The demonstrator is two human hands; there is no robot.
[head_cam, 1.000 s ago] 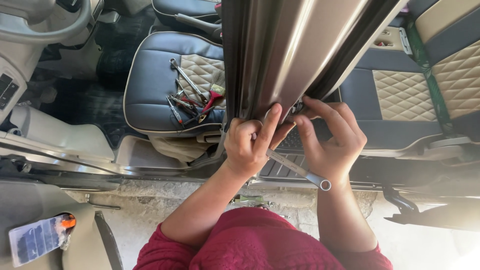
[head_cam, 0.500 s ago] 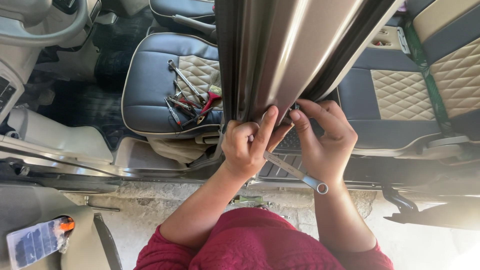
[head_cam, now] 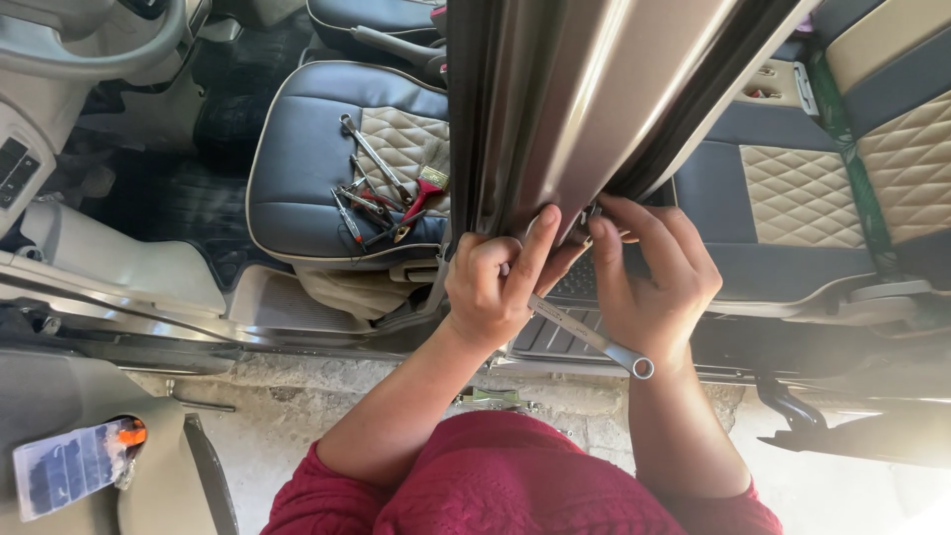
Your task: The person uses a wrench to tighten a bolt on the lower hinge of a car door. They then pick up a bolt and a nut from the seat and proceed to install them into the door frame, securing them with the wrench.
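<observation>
The left hand (head_cam: 492, 287) is curled shut against the bottom of the car pillar (head_cam: 555, 119), thumb up on the metal; the right hand (head_cam: 649, 282) grips a wrench (head_cam: 586, 337) (its ring end pokes out below), fingers at the pillar's edge; more tools (head_cam: 381, 193) lie on the seat (head_cam: 297, 168).

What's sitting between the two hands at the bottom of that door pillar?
In the head view, a silver wrench slants between the left hand and right hand, its ring end below the right hand, under the metal pillar.
</observation>
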